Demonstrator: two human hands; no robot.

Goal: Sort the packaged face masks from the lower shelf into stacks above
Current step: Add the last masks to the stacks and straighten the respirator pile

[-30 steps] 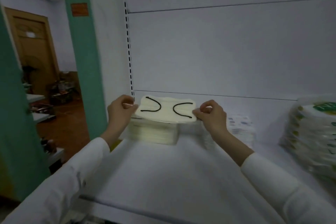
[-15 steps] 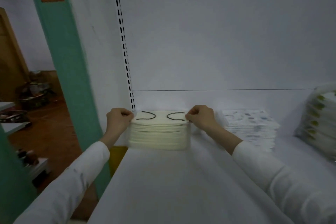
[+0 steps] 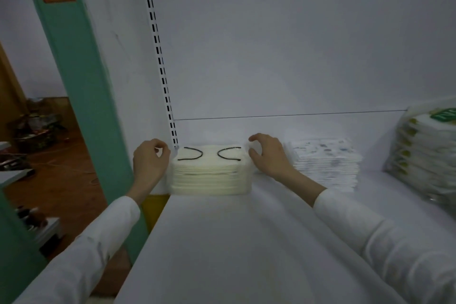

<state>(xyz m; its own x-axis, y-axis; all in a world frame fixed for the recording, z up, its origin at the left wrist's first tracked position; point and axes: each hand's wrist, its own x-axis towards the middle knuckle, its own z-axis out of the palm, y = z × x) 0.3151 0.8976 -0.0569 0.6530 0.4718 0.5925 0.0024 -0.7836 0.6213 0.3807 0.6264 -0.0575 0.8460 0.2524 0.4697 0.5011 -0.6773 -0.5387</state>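
Note:
A stack of cream packaged masks (image 3: 209, 175) stands at the back left of the white shelf (image 3: 234, 242). Its top mask (image 3: 209, 155) shows two black ear loops and lies flat on the pile. My left hand (image 3: 149, 163) hovers just left of the stack, fingers curled loosely and apart, holding nothing. My right hand (image 3: 267, 154) sits at the stack's right edge, thumb and fingers spread, close to the top mask's corner but not gripping it.
A stack of white patterned mask packs (image 3: 325, 163) stands right of the cream one. Further right is a taller pile of packs with green print (image 3: 427, 153). A green pillar (image 3: 81, 76) rises at the left, with a slotted upright (image 3: 160, 66) by the shelf's back corner.
The cream mask was lowered onto the stack and both hands let go of its ends. The fingers opened and drew slightly outward.

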